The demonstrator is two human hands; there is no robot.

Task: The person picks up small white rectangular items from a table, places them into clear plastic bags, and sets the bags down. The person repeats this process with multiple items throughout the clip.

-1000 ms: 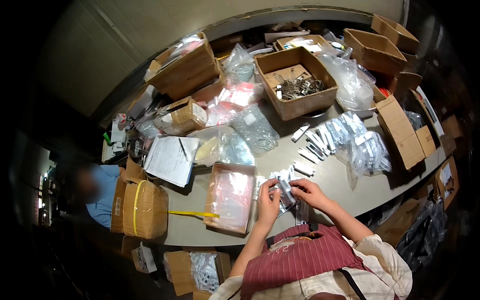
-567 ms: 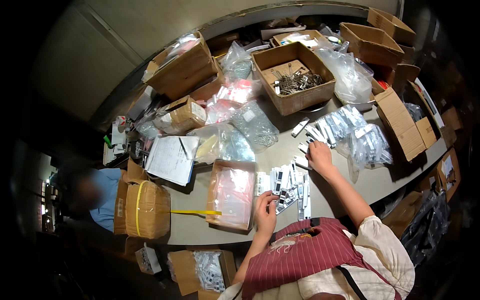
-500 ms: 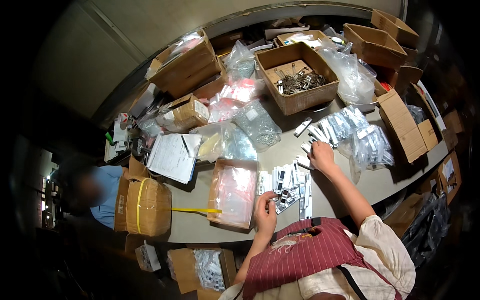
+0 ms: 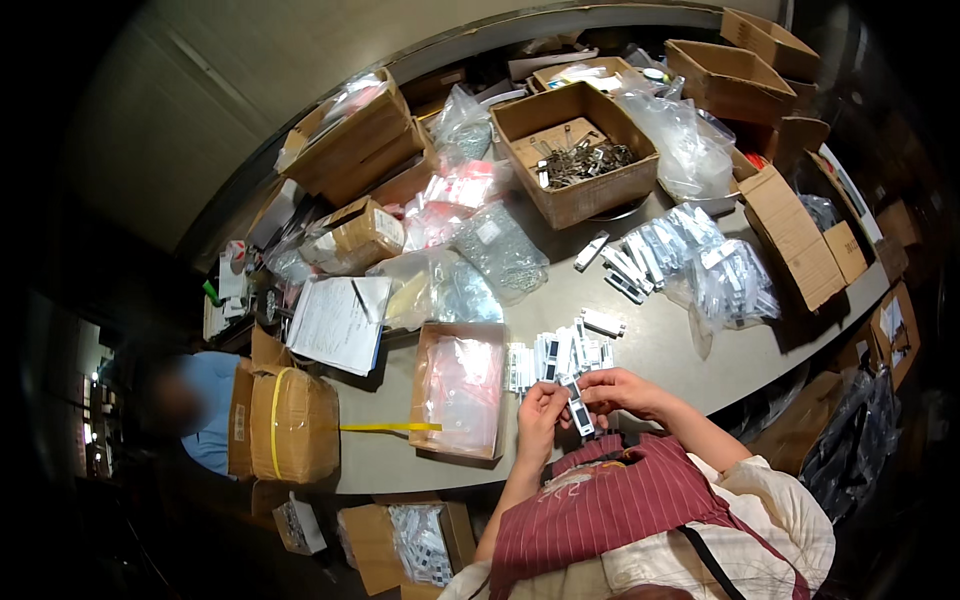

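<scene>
A slim white bar-shaped part with dark windows (image 4: pixel 579 408) is held upright between my two hands, close to my apron at the table's front edge. My left hand (image 4: pixel 540 418) is closed, its fingertips pinching the part's left side. From the right, my right hand (image 4: pixel 622 391) grips the same part with bent fingers, partly hiding it. Just beyond the hands lies a loose pile of similar white parts (image 4: pixel 553 350), some with dark windows showing. One single white part (image 4: pixel 603 322) rests at the pile's far right.
Left of the pile stands a shallow carton with clear bags (image 4: pixel 458 395). Farther right lie more white parts (image 4: pixel 625 272) and bagged parts (image 4: pixel 735 285). A carton of metal pieces (image 4: pixel 575 195) stands behind. At left are a clipboard (image 4: pixel 340 318), a taped box (image 4: pixel 295 425) and another person (image 4: pixel 215 410).
My right hand has come back from the far white parts to meet my left hand. A white part with dark windows is now between them. The view has shifted slightly.
</scene>
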